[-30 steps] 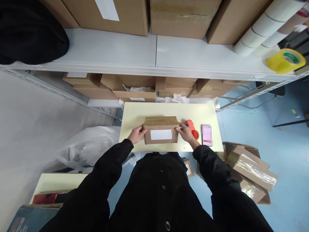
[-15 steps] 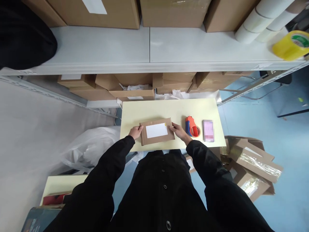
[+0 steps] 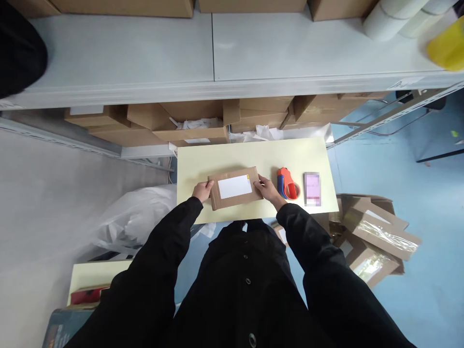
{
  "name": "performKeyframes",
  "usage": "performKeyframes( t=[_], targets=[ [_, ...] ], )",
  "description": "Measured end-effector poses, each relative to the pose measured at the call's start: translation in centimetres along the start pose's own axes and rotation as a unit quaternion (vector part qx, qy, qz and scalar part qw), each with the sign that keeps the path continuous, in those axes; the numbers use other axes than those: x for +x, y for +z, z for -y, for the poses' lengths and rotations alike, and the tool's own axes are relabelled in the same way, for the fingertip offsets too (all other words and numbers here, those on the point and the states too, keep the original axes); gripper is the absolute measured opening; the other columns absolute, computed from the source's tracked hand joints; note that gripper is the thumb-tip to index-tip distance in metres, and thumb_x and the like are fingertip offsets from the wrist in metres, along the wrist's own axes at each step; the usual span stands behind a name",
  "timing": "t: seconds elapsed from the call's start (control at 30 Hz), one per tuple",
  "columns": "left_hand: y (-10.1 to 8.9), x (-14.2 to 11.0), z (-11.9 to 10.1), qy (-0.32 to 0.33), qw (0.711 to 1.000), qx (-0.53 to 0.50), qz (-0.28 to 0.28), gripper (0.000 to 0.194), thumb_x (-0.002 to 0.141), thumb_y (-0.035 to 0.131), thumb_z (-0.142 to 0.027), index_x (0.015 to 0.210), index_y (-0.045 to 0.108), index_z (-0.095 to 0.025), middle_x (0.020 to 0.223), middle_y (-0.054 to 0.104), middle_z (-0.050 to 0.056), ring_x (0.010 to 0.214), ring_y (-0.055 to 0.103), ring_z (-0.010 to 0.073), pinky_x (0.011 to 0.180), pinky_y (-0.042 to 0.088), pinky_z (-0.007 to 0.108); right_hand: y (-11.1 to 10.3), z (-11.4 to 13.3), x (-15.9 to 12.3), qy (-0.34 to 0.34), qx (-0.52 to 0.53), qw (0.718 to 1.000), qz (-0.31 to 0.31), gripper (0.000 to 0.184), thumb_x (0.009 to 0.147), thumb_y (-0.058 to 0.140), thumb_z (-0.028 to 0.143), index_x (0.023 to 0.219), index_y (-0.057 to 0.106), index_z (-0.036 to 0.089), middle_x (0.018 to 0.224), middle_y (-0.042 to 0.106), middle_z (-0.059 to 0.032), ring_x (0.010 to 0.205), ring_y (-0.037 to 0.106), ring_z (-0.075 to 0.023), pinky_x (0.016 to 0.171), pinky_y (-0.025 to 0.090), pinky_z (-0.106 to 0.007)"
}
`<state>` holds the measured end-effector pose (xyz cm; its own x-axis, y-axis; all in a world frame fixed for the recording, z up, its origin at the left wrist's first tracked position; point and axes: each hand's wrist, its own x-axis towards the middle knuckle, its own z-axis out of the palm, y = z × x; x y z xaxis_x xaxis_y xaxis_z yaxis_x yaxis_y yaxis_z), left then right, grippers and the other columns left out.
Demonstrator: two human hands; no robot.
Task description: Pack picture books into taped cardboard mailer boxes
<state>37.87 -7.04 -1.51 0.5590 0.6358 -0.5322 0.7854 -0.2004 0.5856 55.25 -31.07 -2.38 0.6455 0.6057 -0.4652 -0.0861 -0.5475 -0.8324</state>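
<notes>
A flat brown cardboard box (image 3: 232,202) with a white label (image 3: 235,186) on its upper face lies slightly slanted over the pale yellow table (image 3: 203,157). My left hand (image 3: 203,190) grips its left end, thumb on top. At the right end, my right hand (image 3: 267,187) holds the edge with its thumb over the top and its fingers partly hidden. Just right of that hand sits a red and blue tape dispenser (image 3: 287,184) with a roll in it. Beyond it lies a pink-screened phone-like object (image 3: 312,189), its face blurred out.
Behind the table stands a grey shelf (image 3: 145,63) with cardboard boxes (image 3: 195,133) below it. White rolls (image 3: 384,21) and yellow tape (image 3: 449,46) rest on it. Taped boxes (image 3: 380,232) pile up at the right; a white plastic bag (image 3: 137,217) lies at the left.
The view has tilted and shifted a little, so shelf and table appear higher. Both hands keep their hold on the box, which has hardly moved on the table.
</notes>
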Motion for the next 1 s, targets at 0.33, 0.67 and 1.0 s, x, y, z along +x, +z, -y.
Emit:
performKeyframes(
  t=[0.33, 0.67, 1.0],
  targets=[
    [-1.5, -0.7, -0.8, -0.003, 0.999, -0.006, -0.051, 0.043, 0.079, 0.052, -0.052, 0.094, 0.068, -0.014, 0.087, 0.073, 0.009, 0.088, 0.068, 0.0215, 0.074, 0.053, 0.028, -2.5, 0.0, -1.3, -0.077, -0.051, 0.996, -0.002, 0.056, 0.085, 0.055, 0.043, 0.135, 0.048, 0.018, 0.130, 0.055, -0.0143, 0.104, 0.059, -0.0230, 0.087, 0.050, -0.037],
    [-1.4, -2.3, -9.3, 0.177, 0.977, 0.110, -0.043, 0.048, 0.083, 0.053, -0.042, 0.121, 0.059, -0.015, 0.122, 0.064, 0.012, 0.110, 0.061, 0.0248, 0.095, 0.049, 0.035, -7.9, -4.6, -5.2, -0.013, -0.418, 0.906, -0.059, 0.038, 0.085, 0.058, 0.042, 0.105, 0.056, 0.009, 0.096, 0.064, -0.0205, 0.095, 0.059, -0.0322, 0.084, 0.041, -0.040],
    [4.4, 0.8, -19.9, 0.320, 0.900, 0.251, 0.157, 0.044, 0.083, 0.056, -0.035, 0.122, 0.058, -0.014, 0.121, 0.064, 0.012, 0.111, 0.060, 0.0251, 0.101, 0.044, 0.038, -6.4, -4.7, -4.2, 0.056, -0.409, 0.907, -0.088, 0.025, 0.088, 0.040, 0.015, 0.107, 0.055, 0.005, 0.073, 0.067, -0.0149, 0.070, 0.064, -0.0241, 0.083, 0.034, -0.039]
  ],
)
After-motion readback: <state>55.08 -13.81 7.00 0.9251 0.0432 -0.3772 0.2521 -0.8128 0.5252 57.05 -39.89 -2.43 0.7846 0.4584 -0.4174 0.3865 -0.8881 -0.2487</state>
